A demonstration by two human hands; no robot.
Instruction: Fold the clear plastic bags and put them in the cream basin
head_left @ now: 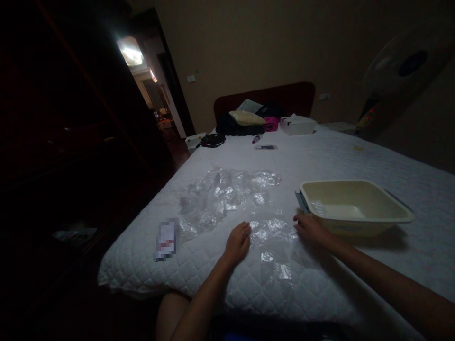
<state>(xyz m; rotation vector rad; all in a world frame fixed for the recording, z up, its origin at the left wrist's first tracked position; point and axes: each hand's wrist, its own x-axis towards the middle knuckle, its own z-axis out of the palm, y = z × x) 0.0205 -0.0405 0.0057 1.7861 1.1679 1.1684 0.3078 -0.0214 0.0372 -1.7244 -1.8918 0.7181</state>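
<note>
A clear plastic bag (275, 237) lies flat on the white quilted bed (199, 279), between my two hands. My left hand (239, 241) rests at the bag's left edge, its fingers close together; whether they pinch the film is too small to tell. On the other side, my right hand (308, 227) is over the bag's right edge near the basin, fingers slightly apart and holding nothing visible. More crumpled clear bags (223, 194) are spread behind and to the left. The cream plastic basin (359, 227) stands at the right with a small piece of clear plastic inside.
A blurred-out phone-like object (166, 240) lies near the bed's left edge. Toward the headboard (265, 97) are piled clothes, a white box (297, 125), a black pouch (213, 140) and a small packet (266, 147). A fan (394, 66) stands at right.
</note>
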